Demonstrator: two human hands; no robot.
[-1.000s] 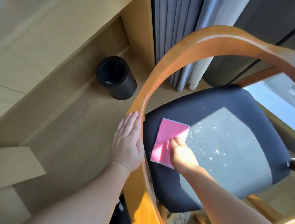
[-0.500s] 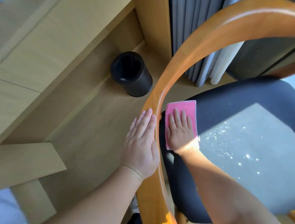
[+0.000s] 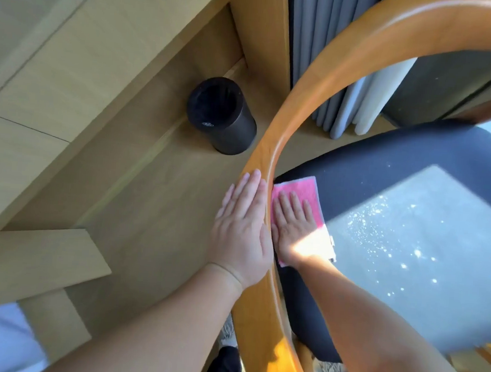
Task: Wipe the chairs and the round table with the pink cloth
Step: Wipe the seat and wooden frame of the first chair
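A chair with a curved orange wooden back rail (image 3: 328, 83) and a dark padded seat (image 3: 417, 158) fills the right half of the view. The pink cloth (image 3: 302, 190) lies flat on the seat's left edge, close to the rail. My right hand (image 3: 294, 227) presses flat on the cloth with fingers spread. My left hand (image 3: 242, 229) rests flat against the outer side of the rail, fingers together and extended. A sunlit patch covers the middle of the seat. The round table is not in view.
A black cylindrical bin (image 3: 220, 116) stands on the wooden floor left of the chair. Light wooden cabinetry (image 3: 70, 84) runs along the left. Grey and white curtains (image 3: 336, 61) hang behind the chair. My shoes (image 3: 329, 371) show below the seat.
My right hand has slid the pink cloth from the seat's middle to its left edge by the rail and now lies flat on it. The camera moved closer.
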